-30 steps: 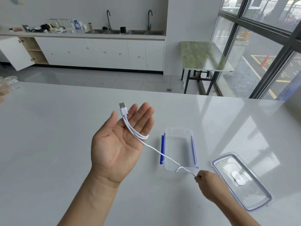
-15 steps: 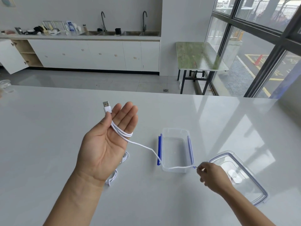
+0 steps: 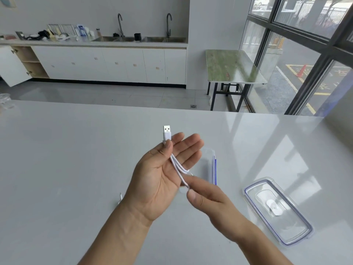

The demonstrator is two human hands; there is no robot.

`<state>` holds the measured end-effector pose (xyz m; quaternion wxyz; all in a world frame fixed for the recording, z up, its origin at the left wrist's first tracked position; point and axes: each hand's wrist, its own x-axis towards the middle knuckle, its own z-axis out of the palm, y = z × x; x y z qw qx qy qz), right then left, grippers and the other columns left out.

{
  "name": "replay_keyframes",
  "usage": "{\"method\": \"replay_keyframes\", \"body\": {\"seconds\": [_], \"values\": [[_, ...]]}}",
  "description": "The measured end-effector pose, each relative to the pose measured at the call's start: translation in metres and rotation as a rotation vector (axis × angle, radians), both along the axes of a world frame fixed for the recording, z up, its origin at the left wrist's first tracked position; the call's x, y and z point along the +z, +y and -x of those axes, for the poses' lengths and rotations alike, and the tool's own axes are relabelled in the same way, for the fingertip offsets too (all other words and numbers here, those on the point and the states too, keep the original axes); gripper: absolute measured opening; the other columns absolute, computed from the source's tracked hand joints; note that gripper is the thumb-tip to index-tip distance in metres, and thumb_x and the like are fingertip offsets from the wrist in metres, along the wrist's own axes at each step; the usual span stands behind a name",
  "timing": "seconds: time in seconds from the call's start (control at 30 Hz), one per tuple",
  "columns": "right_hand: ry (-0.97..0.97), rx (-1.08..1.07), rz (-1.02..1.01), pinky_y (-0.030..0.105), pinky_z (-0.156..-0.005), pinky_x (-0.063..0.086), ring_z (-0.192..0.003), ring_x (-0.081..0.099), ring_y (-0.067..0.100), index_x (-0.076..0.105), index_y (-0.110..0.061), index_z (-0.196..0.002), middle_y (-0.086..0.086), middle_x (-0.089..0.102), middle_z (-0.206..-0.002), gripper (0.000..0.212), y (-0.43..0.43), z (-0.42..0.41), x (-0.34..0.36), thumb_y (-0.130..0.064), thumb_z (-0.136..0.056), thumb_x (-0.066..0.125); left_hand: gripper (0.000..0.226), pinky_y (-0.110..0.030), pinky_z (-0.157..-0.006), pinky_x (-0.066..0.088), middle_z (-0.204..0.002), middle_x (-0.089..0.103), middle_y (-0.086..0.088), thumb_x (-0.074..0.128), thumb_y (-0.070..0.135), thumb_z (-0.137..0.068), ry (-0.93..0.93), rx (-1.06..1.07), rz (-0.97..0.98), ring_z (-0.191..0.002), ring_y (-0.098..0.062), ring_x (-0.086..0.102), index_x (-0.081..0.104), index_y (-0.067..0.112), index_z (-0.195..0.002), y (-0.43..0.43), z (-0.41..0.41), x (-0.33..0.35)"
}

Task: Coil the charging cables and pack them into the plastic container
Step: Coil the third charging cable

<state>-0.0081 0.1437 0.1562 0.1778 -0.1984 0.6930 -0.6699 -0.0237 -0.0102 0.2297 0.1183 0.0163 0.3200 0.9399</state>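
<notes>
My left hand (image 3: 162, 176) is raised palm up above the white table, fingers straight. A white charging cable (image 3: 176, 164) is looped around its fingers, and the thumb pins the USB plug (image 3: 167, 131), which sticks up past the fingertips. My right hand (image 3: 206, 196) pinches the cable's free end right beside the left palm. The clear plastic container (image 3: 210, 165) with blue clips stands on the table behind both hands, mostly hidden by them. Its clear lid (image 3: 277, 211) lies flat to the right.
Part of another white cable (image 3: 120, 197) peeks out on the table (image 3: 66, 159) left of my left wrist. A clear object (image 3: 4, 101) sits at the table's far left edge. Beyond are a kitchen counter with sinks, a small green table and windows.
My right hand has moved left from beside the lid up to the left palm, taking up the cable's slack. The left hand has shifted right, in front of the container.
</notes>
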Motion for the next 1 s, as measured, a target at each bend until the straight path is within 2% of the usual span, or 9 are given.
{"method": "replay_keyframes", "body": {"seconds": [0.1, 0.2, 0.4, 0.47, 0.57, 0.67, 0.73, 0.9, 1.0], "values": [[0.09, -0.074, -0.046, 0.045, -0.083, 0.051, -0.08, 0.064, 0.026, 0.074, -0.023, -0.089, -0.003, 0.069, -0.075, 0.038, -0.006, 0.001, -0.009, -0.056, -0.095, 0.054, 0.027, -0.041, -0.092, 0.058, -0.115, 0.071, -0.025, 0.044, 0.016, -0.095, -0.034, -0.02, -0.006, -0.11, -0.036, 0.07, 0.062, 0.0, -0.106, 0.0, -0.002, -0.003], [0.075, -0.078, -0.168, 0.056, -0.081, 0.051, -0.066, 0.057, 0.019, 0.074, -0.022, -0.084, -0.003, 0.061, -0.068, 0.041, 0.003, 0.015, -0.021, -0.06, -0.089, 0.06, 0.029, -0.041, -0.09, 0.059, -0.113, 0.071, -0.026, 0.045, 0.018, -0.092, -0.054, -0.069, 0.045, -0.106, -0.037, 0.071, 0.063, -0.001, -0.105, -0.002, -0.008, -0.008], [0.016, -0.053, -0.541, 0.049, -0.075, 0.055, -0.061, 0.059, 0.01, 0.067, -0.035, -0.067, -0.011, 0.061, -0.061, 0.02, 0.036, 0.04, -0.015, -0.052, -0.074, 0.061, 0.032, -0.047, -0.088, 0.059, -0.108, 0.07, -0.034, 0.048, 0.016, -0.091, -0.029, -0.265, 0.286, -0.099, -0.043, 0.071, 0.065, -0.007, -0.106, -0.013, -0.017, -0.014], [0.031, -0.096, -0.577, 0.05, -0.068, 0.054, -0.057, 0.058, 0.013, 0.065, -0.024, -0.067, -0.003, 0.06, -0.059, 0.023, 0.039, 0.048, 0.004, -0.045, -0.078, 0.066, 0.031, -0.046, -0.088, 0.058, -0.107, 0.071, -0.034, 0.048, 0.014, -0.096, -0.026, -0.332, 0.466, -0.099, -0.043, 0.071, 0.063, -0.009, -0.109, -0.013, -0.018, -0.021], [0.053, -0.121, -0.576, 0.037, -0.057, 0.043, -0.051, 0.051, 0.016, 0.066, -0.007, -0.074, 0.002, 0.053, -0.055, 0.034, 0.037, 0.057, 0.036, -0.037, -0.087, 0.072, 0.029, -0.044, -0.092, 0.057, -0.105, 0.074, -0.027, 0.044, 0.013, -0.102, -0.029, -0.355, 0.703, -0.101, -0.038, 0.072, 0.062, -0.009, -0.11, -0.008, -0.019, -0.029], [0.092, -0.172, -0.606, 0.033, -0.055, 0.039, -0.05, 0.044, 0.018, 0.065, -0.012, -0.065, -0.01, 0.045, -0.045, 0.035, 0.029, 0.055, 0.059, -0.034, -0.092, 0.066, 0.027, -0.044, -0.098, 0.055, -0.104, 0.077, -0.018, 0.045, 0.013, -0.104, -0.004, -0.305, 0.819, -0.103, -0.029, 0.073, 0.065, -0.003, -0.11, -0.003, -0.019, -0.033], [0.108, -0.229, -0.613, 0.034, -0.055, 0.041, -0.049, 0.044, 0.018, 0.064, -0.016, -0.061, -0.011, 0.048, -0.044, 0.038, 0.023, 0.05, 0.066, -0.034, -0.094, 0.062, 0.027, -0.047, -0.101, 0.053, -0.105, 0.077, -0.017, 0.046, 0.013, -0.103, -0.022, -0.215, 0.789, -0.104, -0.028, 0.073, 0.068, -0.001, -0.109, -0.001, -0.017, -0.034], [0.193, -0.363, -0.604, 0.038, -0.058, 0.045, -0.052, 0.046, 0.015, 0.071, -0.015, -0.075, -0.005, 0.06, -0.057, 0.027, 0.014, 0.028, 0.083, -0.029, -0.095, 0.058, 0.028, -0.047, -0.106, 0.048, -0.111, 0.076, -0.015, 0.047, 0.015, -0.103, -0.059, -0.053, 0.677, -0.11, -0.025, 0.071, 0.069, 0.001, -0.112, 0.003, -0.014, -0.043], [0.306, -0.442, -0.598, 0.034, -0.059, 0.05, -0.055, 0.056, 0.007, 0.071, -0.023, -0.084, -0.009, 0.07, -0.07, 0.017, 0.001, 0.006, 0.083, -0.019, -0.093, 0.058, 0.041, -0.043, -0.104, 0.049, -0.119, 0.072, -0.016, 0.051, 0.029, -0.097, -0.082, -0.016, 0.471, -0.117, -0.027, 0.066, 0.066, -0.003, -0.118, 0.01, -0.014, -0.044]]}}
